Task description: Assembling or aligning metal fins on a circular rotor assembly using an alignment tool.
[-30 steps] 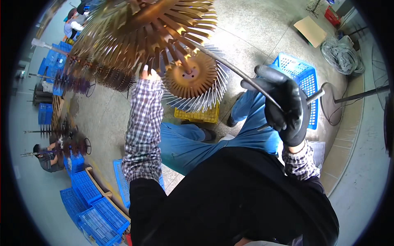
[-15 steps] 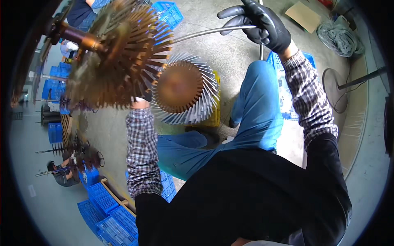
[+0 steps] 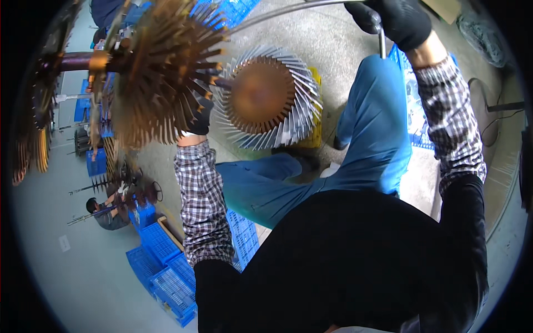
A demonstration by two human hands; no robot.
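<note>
We note the right hand (image 3: 397,19) clamped on a bent metal rod (image 3: 311,6), raised high. The left hand (image 3: 197,119), its grip hidden, props the finned copper discs (image 3: 161,72) on their shaft; a silver finned disc (image 3: 266,97) lies beyond.

Small white rectangular label (image 3: 65,243) on the left wall.

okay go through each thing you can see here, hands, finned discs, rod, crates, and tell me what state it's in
left hand: gloved, raised, closed on the copper finned disc.
right hand: gloved, gripping the metal rod.
copper finned disc: held up, threaded on a dark shaft.
silver finned disc: lying flat on the floor.
metal rod: thin, curved, bent down at the hand.
blue crates: stacked on the floor.
</note>
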